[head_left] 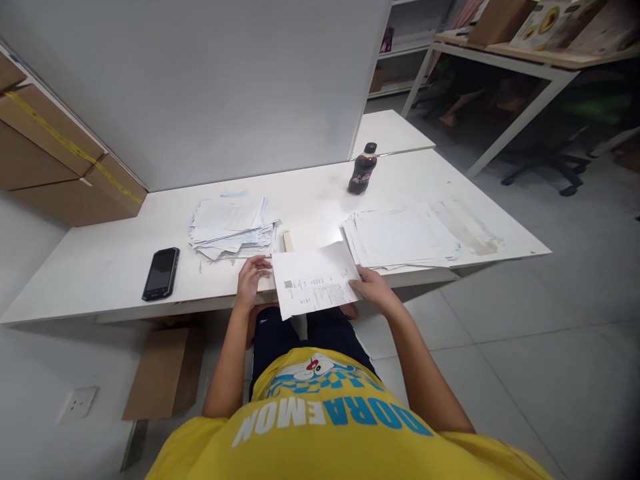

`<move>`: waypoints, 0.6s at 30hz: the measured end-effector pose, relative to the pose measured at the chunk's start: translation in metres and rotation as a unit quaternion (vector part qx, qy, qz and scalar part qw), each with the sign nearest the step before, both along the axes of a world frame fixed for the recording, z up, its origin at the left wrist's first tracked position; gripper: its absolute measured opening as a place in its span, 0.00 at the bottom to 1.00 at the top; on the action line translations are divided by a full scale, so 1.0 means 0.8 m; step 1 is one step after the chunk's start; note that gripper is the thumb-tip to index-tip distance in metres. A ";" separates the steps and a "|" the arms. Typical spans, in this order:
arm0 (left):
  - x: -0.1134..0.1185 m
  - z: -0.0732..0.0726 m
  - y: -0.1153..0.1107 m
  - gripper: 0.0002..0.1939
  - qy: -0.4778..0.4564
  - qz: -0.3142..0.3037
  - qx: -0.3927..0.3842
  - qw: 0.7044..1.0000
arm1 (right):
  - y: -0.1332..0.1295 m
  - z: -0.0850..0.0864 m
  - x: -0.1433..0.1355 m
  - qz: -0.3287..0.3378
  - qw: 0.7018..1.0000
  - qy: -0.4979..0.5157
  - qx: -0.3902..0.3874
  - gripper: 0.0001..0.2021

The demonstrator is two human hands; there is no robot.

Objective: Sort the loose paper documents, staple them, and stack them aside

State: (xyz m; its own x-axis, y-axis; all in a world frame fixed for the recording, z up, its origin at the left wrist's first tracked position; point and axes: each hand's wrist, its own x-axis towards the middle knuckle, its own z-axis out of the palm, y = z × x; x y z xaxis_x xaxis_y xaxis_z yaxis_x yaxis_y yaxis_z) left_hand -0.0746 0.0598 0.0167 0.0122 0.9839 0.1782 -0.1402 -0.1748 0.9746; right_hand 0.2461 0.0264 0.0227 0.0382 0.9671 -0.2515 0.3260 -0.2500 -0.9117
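Note:
A printed white sheet with a small square code is held over the front edge of the desk. My right hand grips its right side, thumb on top. My left hand is beside the sheet's left edge, fingers bent and a little apart; nothing shows in it. Behind my left hand lies an untidy pile of papers. A wider stack of sheets rests to the right, touching or just behind the held sheet. Between the piles is a small cream-coloured strip-like object.
A dark handheld device lies at the left of the white desk. A cola bottle stands upright toward the back right. Cardboard boxes are stacked at the far left, against a grey panel.

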 end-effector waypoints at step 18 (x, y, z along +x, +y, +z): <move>0.055 0.010 0.046 0.23 0.582 -0.064 0.146 0.797 | 0.005 -0.021 0.020 -0.065 0.998 -0.004 0.013 0.14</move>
State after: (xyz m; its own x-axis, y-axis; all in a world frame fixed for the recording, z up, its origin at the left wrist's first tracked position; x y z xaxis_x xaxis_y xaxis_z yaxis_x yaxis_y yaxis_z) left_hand -0.0304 0.0970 0.0250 0.4340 0.8796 0.1948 0.7944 -0.4756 0.3778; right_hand 0.2624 0.0301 0.0061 0.1651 0.9601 -0.2256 0.2989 -0.2667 -0.9163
